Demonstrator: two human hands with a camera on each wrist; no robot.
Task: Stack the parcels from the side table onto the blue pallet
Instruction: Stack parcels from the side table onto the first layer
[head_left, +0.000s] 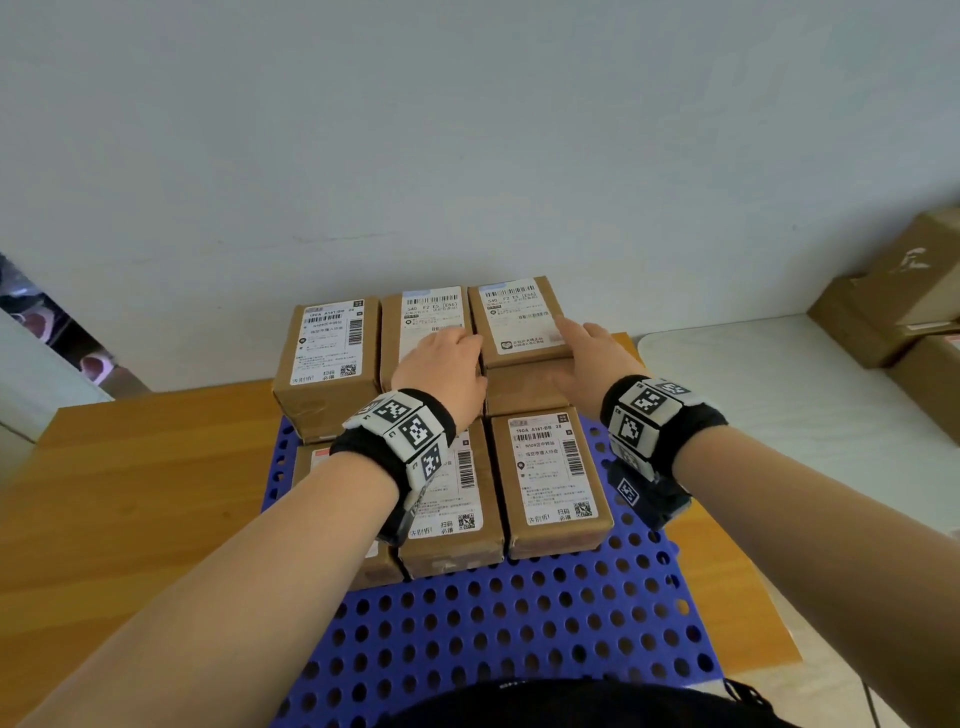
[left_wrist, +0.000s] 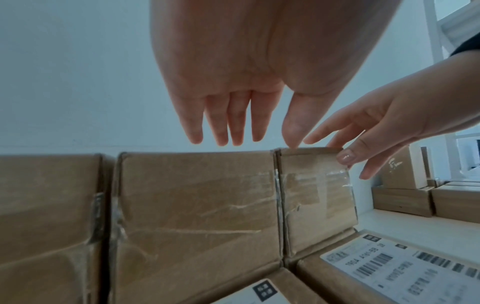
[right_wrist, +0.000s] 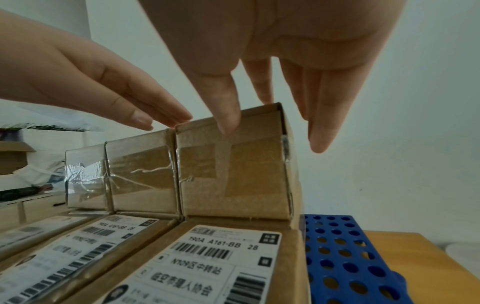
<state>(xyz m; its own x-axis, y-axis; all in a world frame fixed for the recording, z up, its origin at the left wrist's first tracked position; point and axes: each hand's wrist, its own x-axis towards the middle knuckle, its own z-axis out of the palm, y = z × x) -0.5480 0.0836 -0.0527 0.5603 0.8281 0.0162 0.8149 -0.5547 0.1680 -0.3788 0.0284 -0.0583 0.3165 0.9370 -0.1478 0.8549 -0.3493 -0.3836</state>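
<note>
both hands (head_left: 519, 364) loose-fingered, steadying top-right parcel (head_left: 519, 319) on blue pallet (head_left: 519, 613); could slide off the lower box if nudged outward.

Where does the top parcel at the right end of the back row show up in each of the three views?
Head: top right parcel, upper centre, under the right hand.
Left wrist: right of centre, its taped end facing the camera.
Right wrist: centre.
Shared landmark: the labelled front parcel just below it.

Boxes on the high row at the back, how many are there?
3, side by side: the left box, the middle box under the left hand, and the right box touched by the right hand. Boxes beneath them are partly hidden.
</note>
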